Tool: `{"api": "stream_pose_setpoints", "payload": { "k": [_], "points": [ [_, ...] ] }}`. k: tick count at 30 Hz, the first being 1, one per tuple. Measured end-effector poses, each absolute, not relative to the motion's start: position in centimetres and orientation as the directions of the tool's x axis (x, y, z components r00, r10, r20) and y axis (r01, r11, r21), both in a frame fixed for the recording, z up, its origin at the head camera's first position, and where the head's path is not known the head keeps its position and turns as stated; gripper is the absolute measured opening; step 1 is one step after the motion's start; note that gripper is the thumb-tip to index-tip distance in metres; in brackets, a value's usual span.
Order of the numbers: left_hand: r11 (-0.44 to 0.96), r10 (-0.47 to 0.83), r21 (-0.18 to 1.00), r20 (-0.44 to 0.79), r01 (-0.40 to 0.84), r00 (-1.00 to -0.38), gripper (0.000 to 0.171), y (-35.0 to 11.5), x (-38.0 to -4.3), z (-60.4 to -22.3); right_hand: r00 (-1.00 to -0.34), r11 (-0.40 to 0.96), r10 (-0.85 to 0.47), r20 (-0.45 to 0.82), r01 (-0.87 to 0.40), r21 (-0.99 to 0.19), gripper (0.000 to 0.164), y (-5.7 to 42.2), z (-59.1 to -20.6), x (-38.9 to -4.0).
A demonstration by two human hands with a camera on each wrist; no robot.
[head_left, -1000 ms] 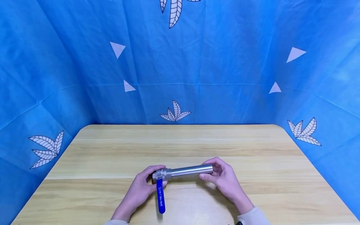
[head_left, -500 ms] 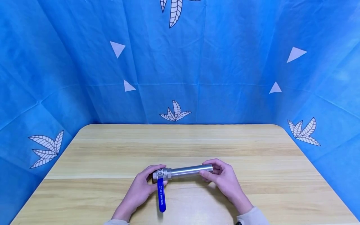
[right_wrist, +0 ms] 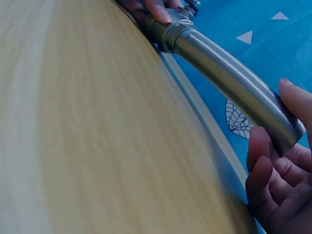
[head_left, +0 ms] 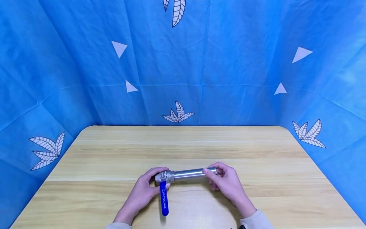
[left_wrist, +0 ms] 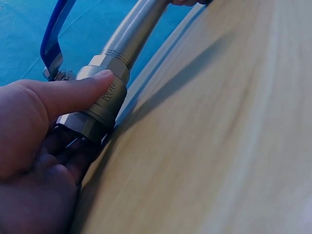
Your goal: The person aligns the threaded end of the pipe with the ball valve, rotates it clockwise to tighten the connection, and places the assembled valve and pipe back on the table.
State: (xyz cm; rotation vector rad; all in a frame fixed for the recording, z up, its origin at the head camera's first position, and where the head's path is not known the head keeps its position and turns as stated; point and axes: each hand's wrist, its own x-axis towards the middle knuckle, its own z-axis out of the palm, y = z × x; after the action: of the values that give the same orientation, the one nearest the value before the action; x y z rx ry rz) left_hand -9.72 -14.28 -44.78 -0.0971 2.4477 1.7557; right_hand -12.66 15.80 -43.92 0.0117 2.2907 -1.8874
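Observation:
A steel ball valve (left_wrist: 105, 95) with a blue lever handle (head_left: 164, 198) is in my left hand (head_left: 145, 188), whose thumb lies along the valve body and fingers curl round its hex end. From the valve's right side a shiny steel pipe (head_left: 188, 173) extends, its threads showing at the joint in the left wrist view. My right hand (head_left: 227, 181) holds the pipe's free end (right_wrist: 287, 136), thumb on one side and curled fingers on the other. The lever points toward the front of the table, across the pipe's line.
The wood-grain table (head_left: 183, 143) lies beneath both hands, with rounded far corners. A blue cloth (head_left: 183, 63) with white leaf and triangle prints hangs round the back and sides.
My right thumb has shifted from below the pipe's end up onto its top, and the right fingers now show beneath it. The left hand and valve stay nearly still.

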Motion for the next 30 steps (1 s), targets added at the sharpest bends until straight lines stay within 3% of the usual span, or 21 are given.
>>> {"api": "stream_pose_setpoints", "payload": {
  "k": [8,20,30],
  "points": [
    [0.333,0.018,0.934,-0.140,-0.126,-0.990,0.050,-14.26,-9.67,-44.76,-0.967,0.237,-0.244,-0.070,0.011,-0.972,0.050,16.67,-43.79,-12.56],
    [0.320,0.031,0.942,-0.122,-0.106,-0.992,0.055,-14.42,-9.35,-44.80,-0.987,0.249,-0.157,-0.031,-0.009,-0.969,0.045,16.41,-43.82,-12.60],
    [0.334,0.021,0.935,-0.135,-0.121,-0.991,0.055,-14.31,-9.43,-44.80,-0.990,0.256,-0.122,-0.072,0.039,-0.966,0.044,16.28,-43.51,-12.53]
  ]
}}
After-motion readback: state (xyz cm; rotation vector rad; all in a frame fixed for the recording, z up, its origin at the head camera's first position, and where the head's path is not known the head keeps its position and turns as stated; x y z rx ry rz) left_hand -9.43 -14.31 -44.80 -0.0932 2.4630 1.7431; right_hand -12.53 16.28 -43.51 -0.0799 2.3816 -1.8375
